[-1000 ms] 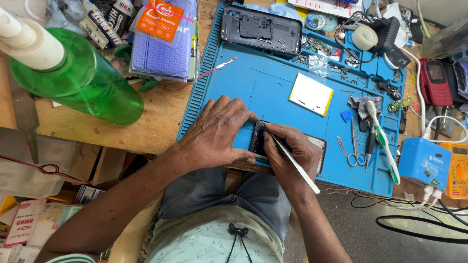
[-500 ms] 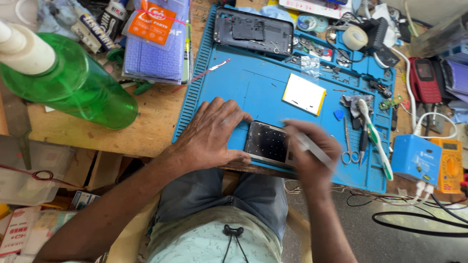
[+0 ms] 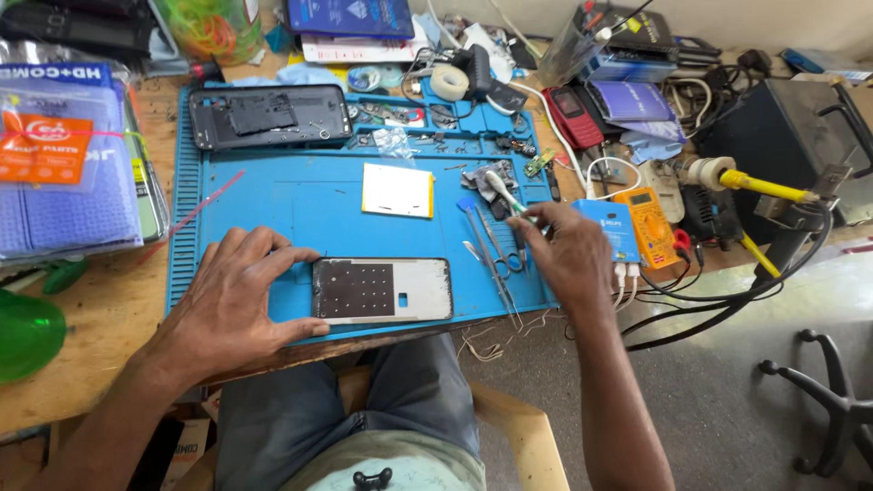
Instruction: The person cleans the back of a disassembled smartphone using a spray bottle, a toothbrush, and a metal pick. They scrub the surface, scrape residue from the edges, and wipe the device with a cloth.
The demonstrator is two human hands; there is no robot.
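A phone frame (image 3: 382, 291) with a dark perforated inner plate lies flat at the near edge of the blue work mat (image 3: 273, 195). My left hand (image 3: 241, 295) rests spread on the mat, thumb and fingers bracketing the frame's left end. My right hand (image 3: 564, 247) is away from the frame at the mat's right edge, its fingertips pinched on the handle of a white brush (image 3: 503, 188). Tweezers and scissors (image 3: 498, 255) lie just left of that hand.
A black phone housing (image 3: 268, 116) and a white-and-yellow rectangle (image 3: 397, 191) lie farther back on the mat. A blue box (image 3: 607, 227), yellow multimeter (image 3: 646, 223), red phone (image 3: 568, 114) and cables crowd the right. Packaged parts (image 3: 64, 164) and a green bottle (image 3: 27, 332) stand left.
My right hand left the phone frame and moved right to the tool cluster; the thin white tool it held is gone from view. My left hand stays at the frame's left end.
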